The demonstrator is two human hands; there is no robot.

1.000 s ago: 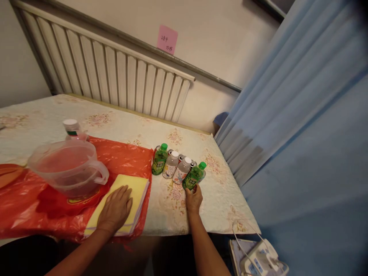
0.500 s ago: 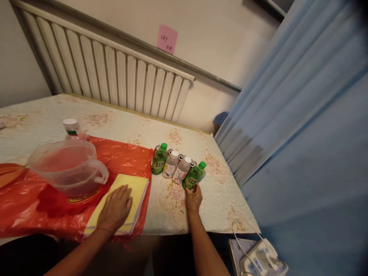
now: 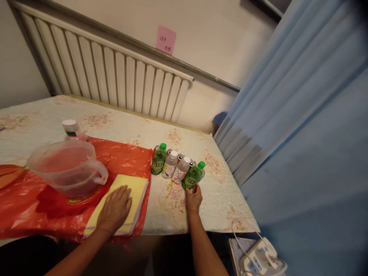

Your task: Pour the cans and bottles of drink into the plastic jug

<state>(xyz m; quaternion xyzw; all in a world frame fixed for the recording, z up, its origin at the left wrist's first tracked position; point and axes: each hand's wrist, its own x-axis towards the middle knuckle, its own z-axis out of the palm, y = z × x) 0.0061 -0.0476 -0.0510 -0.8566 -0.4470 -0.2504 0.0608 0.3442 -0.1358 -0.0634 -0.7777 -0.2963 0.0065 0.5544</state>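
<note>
My left hand point(image 3: 115, 209) lies flat, fingers stretched out, on a folded yellow cloth point(image 3: 135, 190) that rests on a red plastic sheet point(image 3: 123, 157). My right hand point(image 3: 194, 198) is at the base of a green-capped green bottle point(image 3: 193, 176), fingers curled round its bottom. That bottle is the right end of a row with two clear white-capped bottles point(image 3: 176, 167) and another green bottle point(image 3: 158, 159). Cans stand behind the row, mostly hidden.
A clear plastic jug point(image 3: 66, 166) sits on the red sheet, with a white-capped bottle point(image 3: 70, 129) behind it. The flowered table point(image 3: 218, 195) ends at right by a blue curtain point(image 3: 301, 126). A white radiator point(image 3: 115, 76) lines the wall. A white device point(image 3: 261, 260) lies below the table edge.
Nothing has visibly changed apart from a slight shift of the camera; both hands stay where they were.
</note>
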